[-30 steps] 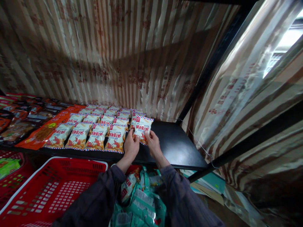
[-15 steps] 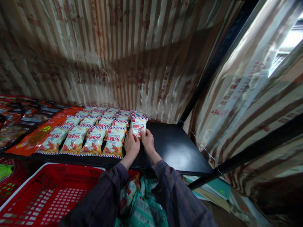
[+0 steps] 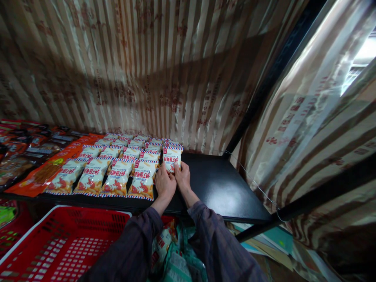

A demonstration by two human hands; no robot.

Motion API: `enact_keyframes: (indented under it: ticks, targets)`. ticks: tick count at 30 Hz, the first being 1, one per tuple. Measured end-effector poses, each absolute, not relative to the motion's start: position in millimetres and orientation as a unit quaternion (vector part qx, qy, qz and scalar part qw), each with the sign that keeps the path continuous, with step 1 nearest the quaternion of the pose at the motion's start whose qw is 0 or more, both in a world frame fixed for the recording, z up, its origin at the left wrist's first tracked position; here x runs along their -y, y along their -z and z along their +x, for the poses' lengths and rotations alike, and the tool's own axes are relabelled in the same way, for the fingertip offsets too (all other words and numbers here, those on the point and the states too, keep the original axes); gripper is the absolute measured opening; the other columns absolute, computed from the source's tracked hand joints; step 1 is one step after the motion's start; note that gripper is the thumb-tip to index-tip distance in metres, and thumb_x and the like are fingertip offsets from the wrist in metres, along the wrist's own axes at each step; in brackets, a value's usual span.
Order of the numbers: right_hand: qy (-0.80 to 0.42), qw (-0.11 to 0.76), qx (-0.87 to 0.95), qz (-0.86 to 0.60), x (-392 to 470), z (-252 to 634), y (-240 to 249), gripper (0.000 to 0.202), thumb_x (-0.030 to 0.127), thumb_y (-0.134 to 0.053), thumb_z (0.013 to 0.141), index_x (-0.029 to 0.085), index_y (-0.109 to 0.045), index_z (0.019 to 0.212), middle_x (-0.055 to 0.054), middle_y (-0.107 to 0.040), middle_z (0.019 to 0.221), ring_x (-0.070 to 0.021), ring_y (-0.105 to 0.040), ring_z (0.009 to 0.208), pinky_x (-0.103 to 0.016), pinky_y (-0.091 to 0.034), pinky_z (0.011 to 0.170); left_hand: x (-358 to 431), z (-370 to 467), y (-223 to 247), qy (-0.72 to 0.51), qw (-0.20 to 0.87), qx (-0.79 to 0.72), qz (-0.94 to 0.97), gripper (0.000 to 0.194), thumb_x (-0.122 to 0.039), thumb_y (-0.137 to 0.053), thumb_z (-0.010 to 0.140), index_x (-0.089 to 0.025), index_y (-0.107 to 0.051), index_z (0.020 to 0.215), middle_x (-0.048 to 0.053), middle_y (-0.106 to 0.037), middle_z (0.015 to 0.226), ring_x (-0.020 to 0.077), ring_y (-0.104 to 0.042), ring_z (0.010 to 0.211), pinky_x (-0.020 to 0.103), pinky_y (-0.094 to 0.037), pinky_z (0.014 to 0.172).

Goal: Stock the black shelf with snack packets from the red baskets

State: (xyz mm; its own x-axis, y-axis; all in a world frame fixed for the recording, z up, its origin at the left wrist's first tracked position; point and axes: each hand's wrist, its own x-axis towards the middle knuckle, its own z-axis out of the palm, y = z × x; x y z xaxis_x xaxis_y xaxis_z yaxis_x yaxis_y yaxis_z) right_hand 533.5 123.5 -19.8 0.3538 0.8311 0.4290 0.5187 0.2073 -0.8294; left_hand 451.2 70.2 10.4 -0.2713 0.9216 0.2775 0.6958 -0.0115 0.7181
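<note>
A small white snack bag [image 3: 172, 156] with red lettering and a striped top edge is between my two hands, at the right end of the rows. My left hand [image 3: 165, 184] grips its lower left corner, fingers bent and partly hidden. On the lower right side, my right hand [image 3: 183, 177] holds it with the thumb on the front. Matching snack bags [image 3: 142, 178] lie in several overlapping rows just left, on the black shelf [image 3: 217, 184]. The held bag leans against the bags behind it.
Orange snack packs [image 3: 38, 176] and dark packs [image 3: 17, 164] lie farther left. Below the shelf are a red basket [image 3: 85, 223] and green packages [image 3: 176, 266]. Striped sheeting [image 3: 164, 78] hangs behind; a black post [image 3: 308, 199] and thin wire [image 3: 252, 180] border the right.
The view has shifted slightly. Both hands stay on the same snack bag, with my left hand's fingers a little closer to my right hand. The rows of bags look the same.
</note>
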Motion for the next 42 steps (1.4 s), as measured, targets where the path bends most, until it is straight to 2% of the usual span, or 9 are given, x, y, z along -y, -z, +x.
enact_keyframes:
  ticks: [5, 10, 15, 20, 25, 34, 38, 42]
  targets:
    - [-0.133, 0.533, 0.567, -0.614, -127, 534, 21, 0.039, 0.046, -0.045, 0.081, 0.016, -0.066, 0.092, -0.011, -0.064, 0.092, -0.0234, -0.054, 0.091, -0.035, -0.042, 0.084, -71, 451, -9, -0.388, 0.136, -0.695, 0.591, 0.056, -0.013, -0.044, 0.077, -0.011, -0.041, 0.132, 0.017, -0.052, 0.130, 0.0276, -0.050, 0.117, 0.041, -0.035, 0.100]
    - [-0.137, 0.514, 0.580, -0.617, -127, 536, 22, 0.039, 0.043, -0.042, 0.083, 0.014, -0.066, 0.093, -0.011, -0.065, 0.088, -0.0227, -0.057, 0.083, -0.034, -0.043, 0.078, -70, 452, -7, -0.382, 0.136, -0.693, 0.596, 0.058, -0.012, -0.044, 0.077, -0.009, -0.039, 0.134, 0.017, -0.052, 0.129, 0.0277, -0.049, 0.117, 0.040, -0.035, 0.101]
    - [-0.139, 0.507, 0.582, -0.620, -127, 535, 21, 0.040, 0.041, -0.043, 0.082, 0.013, -0.064, 0.101, -0.013, -0.066, 0.095, -0.0238, -0.058, 0.089, -0.035, -0.043, 0.081, -69, 452, -2, -0.382, 0.125, -0.692, 0.600, 0.058, -0.012, -0.044, 0.077, -0.011, -0.038, 0.134, 0.018, -0.052, 0.130, 0.0281, -0.049, 0.117, 0.043, -0.035, 0.100]
    - [-0.146, 0.505, 0.580, -0.622, -125, 535, 21, 0.039, 0.040, -0.043, 0.082, 0.015, -0.064, 0.102, -0.011, -0.066, 0.094, -0.0232, -0.058, 0.089, -0.034, -0.044, 0.081, -68, 453, 3, -0.393, 0.128, -0.676, 0.610, 0.062, -0.010, -0.044, 0.075, -0.009, -0.033, 0.137, 0.020, -0.046, 0.135, 0.0284, -0.042, 0.126, 0.043, -0.031, 0.104]
    - [-0.150, 0.519, 0.574, -0.616, -123, 534, 21, 0.043, 0.040, -0.044, 0.082, 0.015, -0.058, 0.115, -0.011, -0.065, 0.103, -0.0230, -0.058, 0.094, -0.035, -0.044, 0.085, -69, 455, 8, -0.411, 0.148, -0.667, 0.603, 0.065, -0.010, -0.044, 0.075, -0.010, -0.030, 0.139, 0.021, -0.039, 0.141, 0.0292, -0.035, 0.131, 0.046, -0.028, 0.106]
    - [-0.174, 0.507, 0.572, -0.620, -121, 532, 19, 0.043, 0.042, -0.043, 0.082, 0.015, -0.061, 0.110, -0.012, -0.066, 0.100, -0.0234, -0.059, 0.093, -0.034, -0.044, 0.083, -70, 455, 11, -0.406, 0.154, -0.664, 0.609, 0.066, -0.008, -0.041, 0.074, -0.002, -0.028, 0.139, 0.025, -0.034, 0.143, 0.0292, -0.030, 0.135, 0.044, -0.024, 0.110]
    - [-0.194, 0.528, 0.555, -0.613, -119, 534, 19, 0.049, 0.046, -0.048, 0.079, 0.016, -0.056, 0.118, -0.011, -0.064, 0.109, -0.0237, -0.057, 0.101, -0.037, -0.043, 0.089, -70, 455, 13, -0.425, 0.162, -0.656, 0.603, 0.069, -0.008, -0.042, 0.073, -0.004, -0.025, 0.140, 0.023, -0.030, 0.146, 0.0275, -0.024, 0.138, 0.044, -0.023, 0.111]
    - [-0.182, 0.546, 0.538, -0.616, -112, 538, 18, 0.056, 0.047, -0.048, 0.079, 0.013, -0.052, 0.124, -0.015, -0.056, 0.124, -0.0259, -0.051, 0.114, -0.041, -0.038, 0.097, -66, 456, 12, -0.437, 0.169, -0.641, 0.607, 0.070, -0.007, -0.043, 0.072, -0.004, -0.025, 0.140, 0.023, -0.025, 0.148, 0.0272, -0.017, 0.139, 0.045, -0.020, 0.112]
